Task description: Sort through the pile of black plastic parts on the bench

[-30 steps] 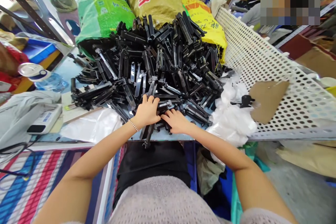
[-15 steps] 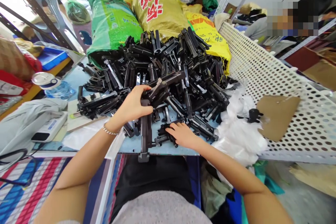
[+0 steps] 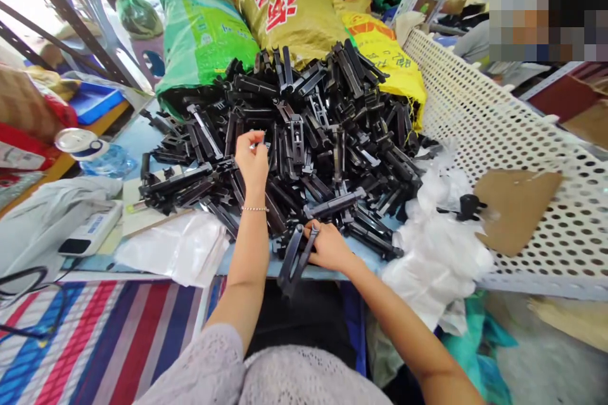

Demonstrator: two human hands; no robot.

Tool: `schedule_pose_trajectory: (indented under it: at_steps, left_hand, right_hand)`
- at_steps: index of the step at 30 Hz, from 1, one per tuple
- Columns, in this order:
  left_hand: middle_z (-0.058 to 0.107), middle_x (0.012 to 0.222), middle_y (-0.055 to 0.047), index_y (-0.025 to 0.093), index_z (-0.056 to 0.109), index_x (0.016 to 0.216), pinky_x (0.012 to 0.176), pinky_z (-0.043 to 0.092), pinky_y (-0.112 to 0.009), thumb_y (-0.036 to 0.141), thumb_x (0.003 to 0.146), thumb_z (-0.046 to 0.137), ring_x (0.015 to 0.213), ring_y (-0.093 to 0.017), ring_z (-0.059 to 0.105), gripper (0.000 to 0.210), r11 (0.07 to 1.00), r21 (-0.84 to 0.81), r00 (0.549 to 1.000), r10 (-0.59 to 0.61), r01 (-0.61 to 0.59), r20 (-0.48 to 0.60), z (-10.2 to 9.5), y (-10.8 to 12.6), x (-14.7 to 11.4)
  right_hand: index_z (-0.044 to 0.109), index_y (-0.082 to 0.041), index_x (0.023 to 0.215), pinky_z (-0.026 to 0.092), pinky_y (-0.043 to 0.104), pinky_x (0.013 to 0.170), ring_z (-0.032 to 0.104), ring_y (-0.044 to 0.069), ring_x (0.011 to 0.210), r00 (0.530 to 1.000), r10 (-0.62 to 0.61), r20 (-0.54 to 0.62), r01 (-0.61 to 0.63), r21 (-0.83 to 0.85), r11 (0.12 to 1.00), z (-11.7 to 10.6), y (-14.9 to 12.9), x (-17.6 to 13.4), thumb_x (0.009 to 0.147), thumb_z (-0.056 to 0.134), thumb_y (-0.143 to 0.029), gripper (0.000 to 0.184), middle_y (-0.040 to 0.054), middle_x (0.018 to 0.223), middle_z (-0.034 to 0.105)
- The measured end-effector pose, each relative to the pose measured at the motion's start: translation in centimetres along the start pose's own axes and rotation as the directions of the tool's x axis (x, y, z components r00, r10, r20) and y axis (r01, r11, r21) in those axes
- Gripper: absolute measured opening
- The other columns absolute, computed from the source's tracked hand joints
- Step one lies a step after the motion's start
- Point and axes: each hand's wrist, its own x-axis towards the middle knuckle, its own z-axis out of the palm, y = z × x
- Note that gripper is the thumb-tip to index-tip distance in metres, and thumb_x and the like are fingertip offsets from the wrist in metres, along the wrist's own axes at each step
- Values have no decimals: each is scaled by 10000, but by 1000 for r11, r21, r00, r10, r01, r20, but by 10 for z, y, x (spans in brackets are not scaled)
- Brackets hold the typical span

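Fingers (image 3: 249, 139) curled, grip unclear, black parts (image 3: 297, 139) heaped on blue tabletop (image 3: 373, 261), sacks (image 3: 306, 16) behind, perforated panel (image 3: 456, 96) beside

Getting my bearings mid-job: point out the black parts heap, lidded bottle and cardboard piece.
Black parts heap (image 3: 297, 139), head view: a part near its middle.
Lidded bottle (image 3: 108, 162), head view: its bluish body.
Cardboard piece (image 3: 517, 212), head view: its flat face.

The black parts (image 3: 335, 204) look smooth and glossy, metal or plastic unclear; the green sack (image 3: 204, 31) is shiny plastic, the crumpled bags (image 3: 439, 234) thin film, the cardboard (image 3: 517, 205) matt.
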Motion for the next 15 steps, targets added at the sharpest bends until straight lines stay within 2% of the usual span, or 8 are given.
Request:
schedule_pose_trajectory:
  at_steps: [3,6,8,12,15]
  left_hand:
    - [686,1032,-82,115,685,1044,784,545,-238,132,797,539,957,-156,660,288,998,-56,999,41,-41,4,11,6,3]
    - [684,1020,-68,131,683,1025,783,544,-228,146,818,561,954,-147,661,240,997,-70,999,37,-35,38,10,19,9]
    - [677,1010,-56,139,676,1039,820,551,-238,155,834,578,952,-144,663,228,991,-125,998,49,-42,47,5,30,9]
    - [641,992,-53,125,627,1080,795,569,-252,186,862,583,943,-148,667,231,937,-341,995,94,-75,39,-12,53,11]
    - [606,1027,-48,163,535,1127,800,562,-238,202,911,512,983,-139,658,221,953,-302,999,16,-7,28,-29,55,20]
  right_hand:
    - [560,-247,1466,405,405,932,578,249,1135,999,1,-33,0,7,1000,1,0,1,911,677,-353,577,60,1356,541]
    - [611,-181,1376,418,417,931,567,264,1143,1000,12,-6,-12,-52,999,2,-1,3,862,695,-364,553,74,1372,532]
    - [637,-163,1324,430,424,931,567,265,1128,999,32,0,-32,-72,997,2,-3,4,850,693,-380,525,74,1365,535]
    - [607,-150,1399,436,439,956,553,280,1170,998,59,-27,-62,-91,994,3,-11,3,876,669,-367,570,86,1388,531]
    - [641,-129,1336,425,442,1006,561,271,1159,998,62,-25,-64,-97,993,6,-16,-1,904,646,-322,474,87,1411,538]
